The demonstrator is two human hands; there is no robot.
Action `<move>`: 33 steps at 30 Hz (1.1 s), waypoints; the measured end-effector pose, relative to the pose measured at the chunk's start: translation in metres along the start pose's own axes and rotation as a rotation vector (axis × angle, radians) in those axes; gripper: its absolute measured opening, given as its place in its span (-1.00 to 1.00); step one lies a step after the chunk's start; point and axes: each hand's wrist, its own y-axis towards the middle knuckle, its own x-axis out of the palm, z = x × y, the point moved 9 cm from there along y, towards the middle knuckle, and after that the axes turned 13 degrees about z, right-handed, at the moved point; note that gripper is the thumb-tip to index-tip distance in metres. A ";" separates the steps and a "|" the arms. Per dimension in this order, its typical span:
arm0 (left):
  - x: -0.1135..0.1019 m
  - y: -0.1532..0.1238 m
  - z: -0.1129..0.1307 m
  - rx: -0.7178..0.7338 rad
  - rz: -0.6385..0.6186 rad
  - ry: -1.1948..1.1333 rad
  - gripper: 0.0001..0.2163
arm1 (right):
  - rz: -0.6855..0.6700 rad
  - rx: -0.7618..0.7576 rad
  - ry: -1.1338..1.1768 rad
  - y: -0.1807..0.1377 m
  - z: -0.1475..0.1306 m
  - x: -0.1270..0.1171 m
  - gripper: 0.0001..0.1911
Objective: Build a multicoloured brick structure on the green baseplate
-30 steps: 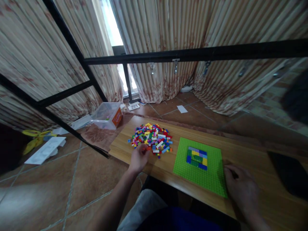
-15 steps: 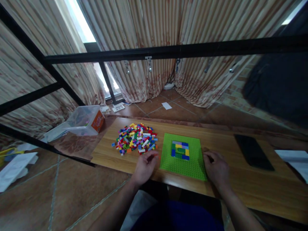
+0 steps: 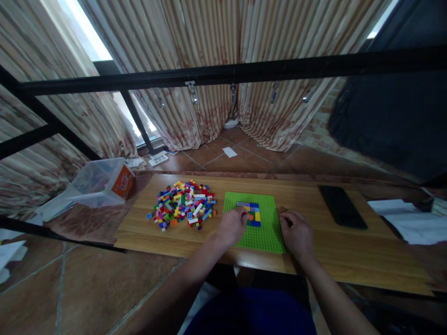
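A green studded baseplate lies on the wooden table, bearing a rough square of blue, yellow, grey and other toy bricks. My left hand reaches over the plate's left side, its fingers pinched on a small orange brick above the square. That hand hides the left part of the brick square. Curled at the plate's right edge, my right hand has its thumb and fingertips against the rim. Left of the plate spreads a heap of loose colourful bricks.
A dark flat phone-like slab lies on the table to the right, with white papers beyond it. A clear plastic box with an orange label stands at the left. Across the front runs a black metal bar.
My left hand has moved right, from beside the baseplate's left edge to over the brick square, carrying the orange brick. My right hand stays at the right edge. The camera view has shifted.
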 end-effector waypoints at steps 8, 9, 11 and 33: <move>0.013 0.013 -0.002 -0.071 -0.016 0.152 -0.78 | 0.005 0.023 0.026 0.002 -0.005 -0.003 -0.76; 0.014 0.013 -0.003 -0.087 -0.019 0.160 -0.77 | 0.001 0.026 0.027 0.002 -0.005 -0.003 -0.76; 0.017 0.013 -0.005 -0.115 -0.025 0.176 -0.77 | -0.003 0.031 0.029 0.002 -0.005 -0.003 -0.76; 0.006 0.025 0.003 -0.039 -0.073 0.296 -0.82 | -0.007 0.036 0.035 0.002 -0.003 -0.002 -0.76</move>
